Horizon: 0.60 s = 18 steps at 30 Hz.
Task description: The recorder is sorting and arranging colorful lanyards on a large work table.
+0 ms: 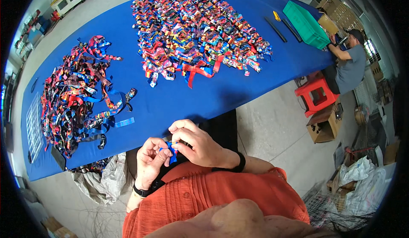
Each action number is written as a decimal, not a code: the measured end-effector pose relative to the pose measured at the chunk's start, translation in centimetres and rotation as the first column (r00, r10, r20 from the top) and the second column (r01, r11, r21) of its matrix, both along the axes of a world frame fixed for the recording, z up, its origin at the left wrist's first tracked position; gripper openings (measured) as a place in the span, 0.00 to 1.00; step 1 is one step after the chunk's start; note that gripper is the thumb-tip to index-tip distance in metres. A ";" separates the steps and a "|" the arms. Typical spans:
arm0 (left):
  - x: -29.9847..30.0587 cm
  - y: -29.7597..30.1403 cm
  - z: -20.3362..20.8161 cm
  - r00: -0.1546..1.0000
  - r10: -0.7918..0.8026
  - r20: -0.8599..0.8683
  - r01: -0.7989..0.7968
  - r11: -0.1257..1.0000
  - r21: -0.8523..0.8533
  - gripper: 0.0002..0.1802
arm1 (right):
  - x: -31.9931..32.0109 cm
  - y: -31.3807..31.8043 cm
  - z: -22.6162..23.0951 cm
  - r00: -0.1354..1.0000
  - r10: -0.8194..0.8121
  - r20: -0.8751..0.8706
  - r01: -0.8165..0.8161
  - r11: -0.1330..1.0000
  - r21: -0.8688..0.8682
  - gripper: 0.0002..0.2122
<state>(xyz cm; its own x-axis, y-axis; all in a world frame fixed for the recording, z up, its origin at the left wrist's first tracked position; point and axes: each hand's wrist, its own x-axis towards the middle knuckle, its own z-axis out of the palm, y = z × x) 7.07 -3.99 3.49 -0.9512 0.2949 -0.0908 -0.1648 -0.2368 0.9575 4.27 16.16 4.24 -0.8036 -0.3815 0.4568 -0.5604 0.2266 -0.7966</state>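
Observation:
Close to my body, just off the table's near edge, my left hand point(152, 158) pinches a small blue ribbon strap point(172, 153) with bits of red and yellow on it. My right hand point(197, 143) is closed on the same strap from the other side, thumb and fingertips meeting at its top. Fingers cover much of the strap, so its full shape is hidden. To the left on the blue table point(170, 105) lies a tangled heap of printed lanyards point(76, 93). Farther off, small folded straps point(191, 29) lie in dense rows, with a red ribbon point(198, 71) across their near edge.
A green crate point(304, 24), dark rods point(275, 29) and a yellow cutter point(276, 15) lie at the table's far right. Beyond them a person point(351, 63) sits by a red stool point(317, 92). A white sack point(104, 180) stands below the table at left, near a cardboard box point(53, 225).

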 end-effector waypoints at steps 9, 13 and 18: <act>-1.2 0.3 -1.0 0.996 0.082 -0.045 -0.079 0.995 0.069 0.09 | -1.4 0.1 -0.8 0.998 0.017 0.061 -0.019 0.999 0.028 0.05; -1.7 0.0 -1.9 0.996 0.051 -0.068 -0.056 0.995 -0.078 0.03 | -2.0 0.1 -0.9 0.999 0.027 0.045 -0.028 1.000 0.013 0.06; -2.5 0.5 -1.3 0.998 0.032 0.060 -0.024 0.991 -0.131 0.04 | -2.6 0.1 -1.4 0.998 0.035 0.057 -0.036 0.999 0.006 0.06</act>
<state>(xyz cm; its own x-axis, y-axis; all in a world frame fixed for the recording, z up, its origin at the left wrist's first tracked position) 4.60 -3.51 2.21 -0.9502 0.2502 -0.1860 -0.2202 -0.1165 0.9685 1.72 16.31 2.86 -0.8140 -0.4136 0.4079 -0.5221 0.2132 -0.8258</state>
